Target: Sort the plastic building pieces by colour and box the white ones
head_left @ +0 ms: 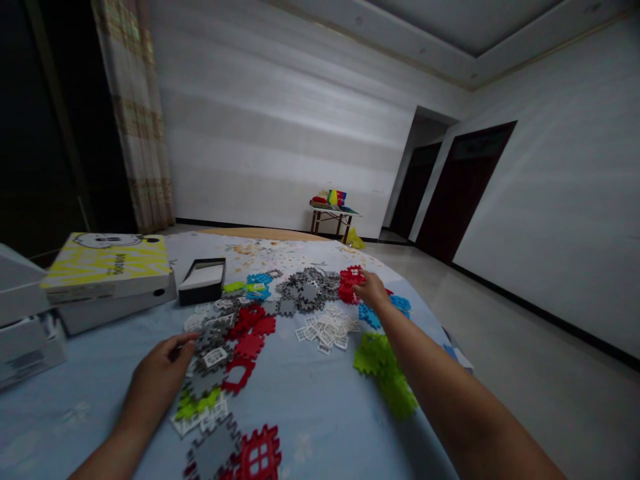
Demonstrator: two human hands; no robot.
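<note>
My left hand [163,370] rests at the left edge of a mixed pile, thumb and forefinger apart, fingertips beside grey interlocking building pieces [207,383]. White window-frame inserts [216,357] lie on that pile, with red pieces [250,345] along its right side. Stretched out to the far right, my right hand [373,290] pinches a red interlocking piece with a white window [352,273] at the red heap. Its fingertips are partly hidden. Blue pieces [370,316] and lime-green pieces [385,373] lie near my right forearm.
Loose white window inserts [327,328] lie mid-table before a grey heap [310,290]. A black box [203,280] and a yellow-and-white box [107,267] stand at left. Nearest me are a grey piece [215,453] and a red window piece [260,455]. A small table [333,212] stands by the wall.
</note>
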